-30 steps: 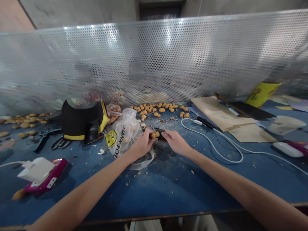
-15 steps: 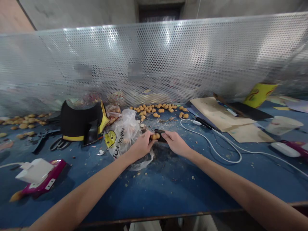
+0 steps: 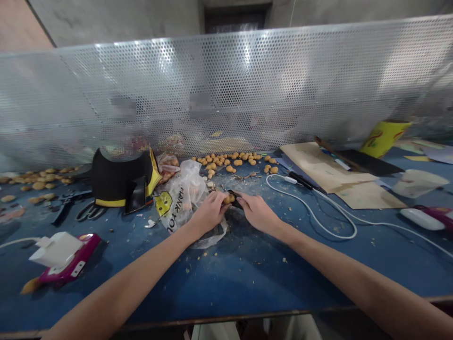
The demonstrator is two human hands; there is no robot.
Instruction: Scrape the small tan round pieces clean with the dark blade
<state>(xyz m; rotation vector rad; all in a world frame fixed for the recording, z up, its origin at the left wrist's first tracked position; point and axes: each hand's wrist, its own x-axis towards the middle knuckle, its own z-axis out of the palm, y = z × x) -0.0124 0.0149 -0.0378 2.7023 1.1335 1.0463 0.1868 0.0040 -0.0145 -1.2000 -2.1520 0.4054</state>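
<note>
bench (image 3: 247, 283): plastic bag (image 3: 180, 198) left | cable (image 3: 307, 216) right | perforated screen (image 3: 226, 94) behind

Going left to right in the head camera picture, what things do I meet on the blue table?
scissors → black-and-yellow padded pouch → "Thank you" plastic bag → left hand → right hand → cardboard sheet → white plastic cup

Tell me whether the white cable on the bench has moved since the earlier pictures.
No: the white cable lies in the same loop, with the same gap to the cardboard sheet beside it, in all three views.
</note>
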